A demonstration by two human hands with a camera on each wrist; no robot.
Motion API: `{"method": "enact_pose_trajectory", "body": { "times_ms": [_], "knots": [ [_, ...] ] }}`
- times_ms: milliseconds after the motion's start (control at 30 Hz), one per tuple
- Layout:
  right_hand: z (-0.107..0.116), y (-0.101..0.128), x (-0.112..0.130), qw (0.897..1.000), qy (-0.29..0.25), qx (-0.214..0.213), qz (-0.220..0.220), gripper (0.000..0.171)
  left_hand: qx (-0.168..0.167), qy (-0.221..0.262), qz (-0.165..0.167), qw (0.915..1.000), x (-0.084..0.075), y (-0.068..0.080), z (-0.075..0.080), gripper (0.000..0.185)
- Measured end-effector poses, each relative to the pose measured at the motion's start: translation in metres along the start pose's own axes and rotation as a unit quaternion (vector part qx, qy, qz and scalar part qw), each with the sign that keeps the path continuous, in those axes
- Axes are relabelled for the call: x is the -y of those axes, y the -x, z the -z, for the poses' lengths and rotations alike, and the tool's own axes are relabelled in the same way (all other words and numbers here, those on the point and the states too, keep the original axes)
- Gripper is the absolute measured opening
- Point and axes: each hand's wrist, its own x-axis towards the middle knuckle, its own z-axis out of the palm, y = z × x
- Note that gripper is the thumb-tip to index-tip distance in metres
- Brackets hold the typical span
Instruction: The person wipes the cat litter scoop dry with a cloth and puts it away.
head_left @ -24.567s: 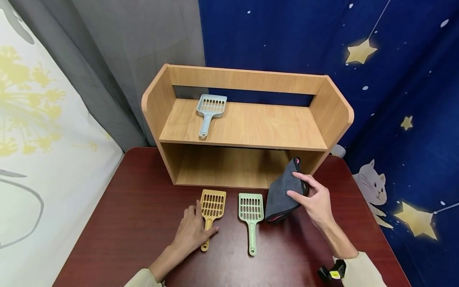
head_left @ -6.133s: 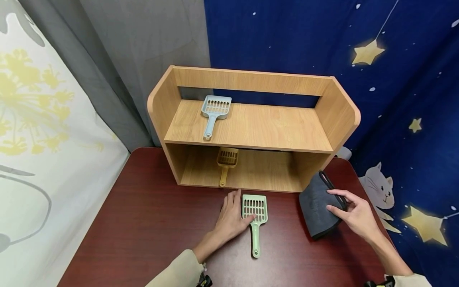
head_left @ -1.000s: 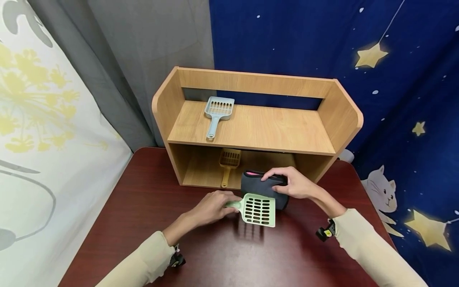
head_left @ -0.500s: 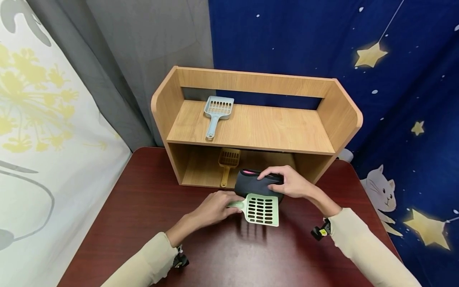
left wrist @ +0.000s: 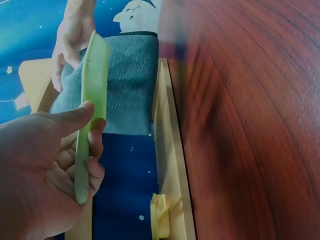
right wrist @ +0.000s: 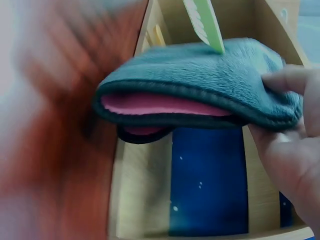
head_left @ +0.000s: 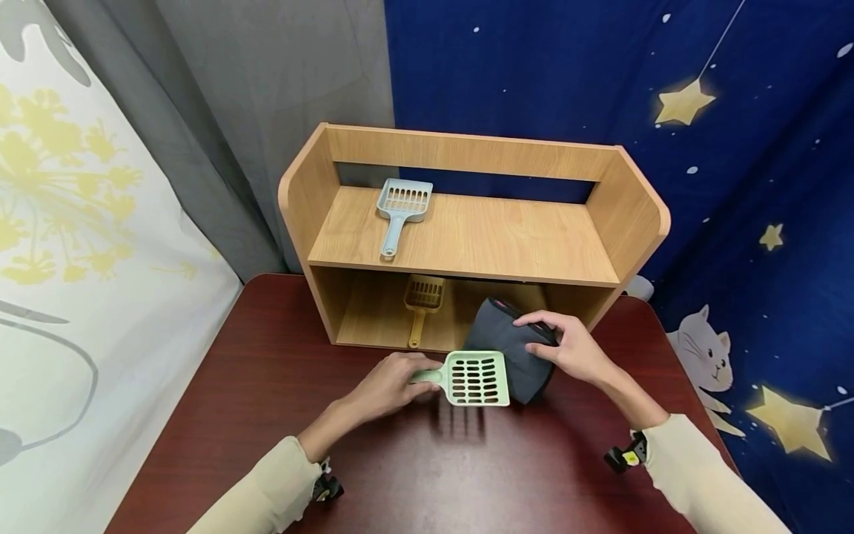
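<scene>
My left hand (head_left: 390, 386) grips the handle of a pale green slotted litter scoop (head_left: 477, 380), held above the table with its head toward the right. In the left wrist view, the scoop (left wrist: 95, 80) appears edge-on, thumb on one side and fingers curled on the other. A folded dark grey cloth (head_left: 494, 326) hangs from my right hand (head_left: 570, 348), pinched between thumb and fingers just behind the scoop's head. Pink lining (right wrist: 165, 105) shows inside its folds in the right wrist view. The scoop's edge meets or nearly meets the cloth; contact is unclear.
Behind the hands stands a two-tier wooden shelf (head_left: 480, 274) on the dark red table (head_left: 267, 415). A light blue litter scoop (head_left: 403, 204) lies on the upper tier's left. On the lower tier is a yellow litter scoop (head_left: 418, 304), its handle toward the front edge.
The yellow scoop went from table to lower tier earlier. The green scoop, on the table 6.1 s ago, is now lifted in my left hand. Lately the cloth shifted right and tilted, the scoop slightly left.
</scene>
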Motion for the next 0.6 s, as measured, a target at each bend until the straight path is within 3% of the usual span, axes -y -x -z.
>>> {"method": "enact_pose_trajectory", "body": {
  "times_ms": [100, 200, 300, 433, 600],
  "knots": [
    [-0.007, 0.007, 0.000, 0.997, -0.036, -0.056, -0.026, 0.041, -0.013, 0.023, 0.001, 0.9996, 0.001, 0.000, -0.002, 0.034],
    [-0.013, 0.012, 0.002, 0.989, -0.097, -0.099, -0.058, 0.044, -0.030, 0.035, 0.001, 0.9989, 0.001, 0.000, -0.003, 0.034],
    [-0.019, 0.016, 0.006, 0.970, -0.189, -0.126, -0.081, 0.047, -0.044, 0.043, 0.007, 0.9981, 0.001, 0.000, -0.004, 0.034],
    [-0.026, 0.019, 0.012, 0.937, -0.303, -0.147, -0.089, 0.049, -0.062, 0.065, 0.025, 0.9957, -0.001, 0.001, -0.005, 0.034],
    [-0.035, 0.018, 0.019, 0.912, -0.364, -0.169, -0.084, 0.051, -0.089, 0.098, 0.046, 0.9901, -0.004, 0.002, -0.008, 0.035]
  ]
}}
